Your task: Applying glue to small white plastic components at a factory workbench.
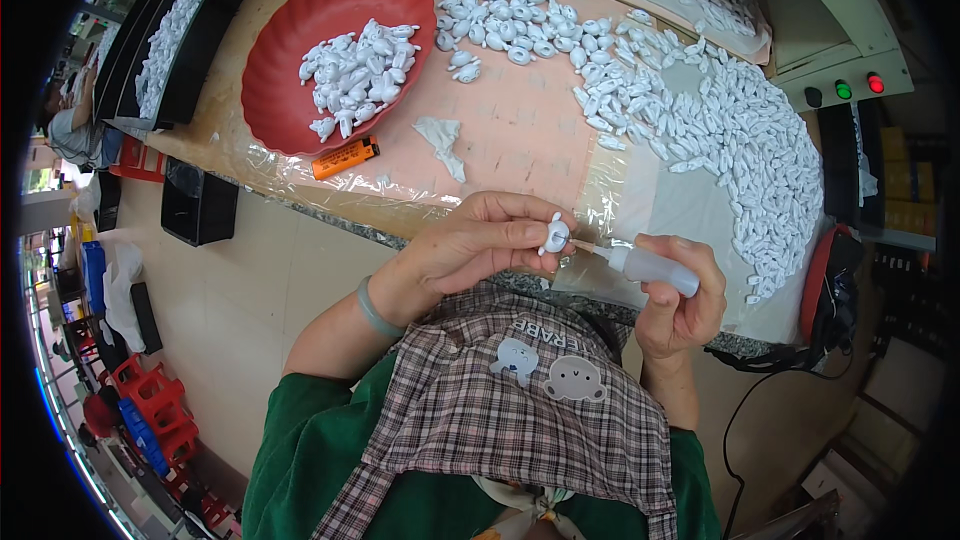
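Note:
Between the thumb and fingers of my left hand [485, 238] is a small white plastic figure part [557, 234] with a hollow facing right. My right hand [688, 290] grips a translucent squeeze bottle [655, 268], tilted with its thin nozzle pointing left. The nozzle tip is at the hollow of the white part; whether it touches cannot be made out. Beyond my hands, a red scalloped bowl [270, 60] holds a heap of similar white parts [362, 70]. More rounded white parts [510, 15] lie behind, and many slender white pieces [715, 125] spread across the right side.
An orange cylinder-shaped item [346, 157] and a crumpled white tissue [441, 145] lie by the bowl. Black trays [185, 40] of white pieces stand at left. A machine housing with lit buttons [844, 89] is at back right. A black cable [735, 430] hangs at right.

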The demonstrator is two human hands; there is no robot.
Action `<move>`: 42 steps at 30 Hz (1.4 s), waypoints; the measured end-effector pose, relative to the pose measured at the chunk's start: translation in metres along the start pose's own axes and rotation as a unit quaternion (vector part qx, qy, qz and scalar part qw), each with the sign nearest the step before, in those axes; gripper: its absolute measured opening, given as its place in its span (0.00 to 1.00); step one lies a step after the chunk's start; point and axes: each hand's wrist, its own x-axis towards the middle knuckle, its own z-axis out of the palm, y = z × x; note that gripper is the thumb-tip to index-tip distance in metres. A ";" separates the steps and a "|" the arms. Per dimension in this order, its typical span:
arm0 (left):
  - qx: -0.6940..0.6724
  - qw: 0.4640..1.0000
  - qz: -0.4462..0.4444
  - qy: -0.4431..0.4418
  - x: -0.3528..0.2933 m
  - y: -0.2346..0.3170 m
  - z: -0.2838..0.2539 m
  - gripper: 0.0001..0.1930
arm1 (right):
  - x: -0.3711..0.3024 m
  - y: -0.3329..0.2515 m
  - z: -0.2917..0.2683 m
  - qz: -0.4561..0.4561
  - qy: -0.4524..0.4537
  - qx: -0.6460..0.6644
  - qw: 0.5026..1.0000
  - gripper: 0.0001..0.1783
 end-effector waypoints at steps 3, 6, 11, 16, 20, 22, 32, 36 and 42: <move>-0.005 1.000 0.007 -0.003 0.000 0.000 0.000 0.16 | -0.001 0.001 0.001 -0.008 0.012 0.002 1.000 0.26; -0.009 1.000 0.007 -0.004 0.001 0.000 -0.001 0.16 | -0.001 0.002 0.001 -0.014 0.013 0.005 1.000 0.26; -0.013 1.000 0.004 -0.002 0.001 0.000 -0.002 0.16 | -0.001 0.001 0.002 -0.007 0.011 0.008 1.000 0.25; -0.013 1.000 0.002 0.021 0.001 -0.001 0.001 0.16 | 0.000 0.001 0.002 0.000 0.006 0.008 1.000 0.25; -0.013 1.000 -0.001 0.019 0.001 0.000 0.000 0.17 | 0.000 0.003 0.003 -0.008 0.006 0.007 1.000 0.25; -0.002 1.000 -0.002 0.022 0.001 0.000 0.000 0.17 | 0.000 0.003 0.003 -0.006 0.004 0.005 1.000 0.25; -0.004 1.000 -0.001 0.022 0.002 -0.001 -0.002 0.15 | 0.004 -0.002 0.003 -0.066 -0.008 -0.060 0.996 0.24; -0.007 1.000 0.005 0.025 0.002 -0.001 -0.002 0.15 | 0.005 -0.002 0.002 -0.076 -0.015 -0.066 0.995 0.24; -0.012 1.000 0.001 0.026 0.002 -0.001 -0.003 0.15 | 0.001 -0.002 0.001 -0.050 -0.011 -0.061 0.997 0.25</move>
